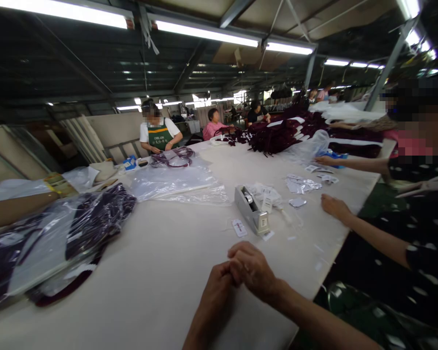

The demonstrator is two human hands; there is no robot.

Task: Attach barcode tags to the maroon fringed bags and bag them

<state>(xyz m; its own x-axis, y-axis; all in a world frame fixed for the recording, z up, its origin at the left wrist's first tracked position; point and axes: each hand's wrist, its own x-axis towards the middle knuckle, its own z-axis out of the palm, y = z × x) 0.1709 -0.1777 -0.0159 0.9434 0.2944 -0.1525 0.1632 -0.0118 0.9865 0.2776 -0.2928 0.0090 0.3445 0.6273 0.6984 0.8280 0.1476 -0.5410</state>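
My left hand (218, 284) and my right hand (254, 272) meet above the near part of the white table (149, 282). Both have curled fingers, and the right one's fingers press against the left. Whatever they may hold between them is hidden. Just beyond stands a grey tape dispenser (253, 211) with a roll in it. A small white tag (239, 227) with a reddish mark lies to its left, nearest my fingers. Behind the dispenser is a crumpled clear plastic bag with white tags (266, 197).
Bagged dark maroon garments (98, 223) lie at left, flat plastic bags (175, 182) beyond them. A maroon garment heap (281, 131) fills the far side. At right, a co-worker's hands (336, 206) rest near label stacks (301, 183). Another person in a green apron (160, 136) stands opposite.
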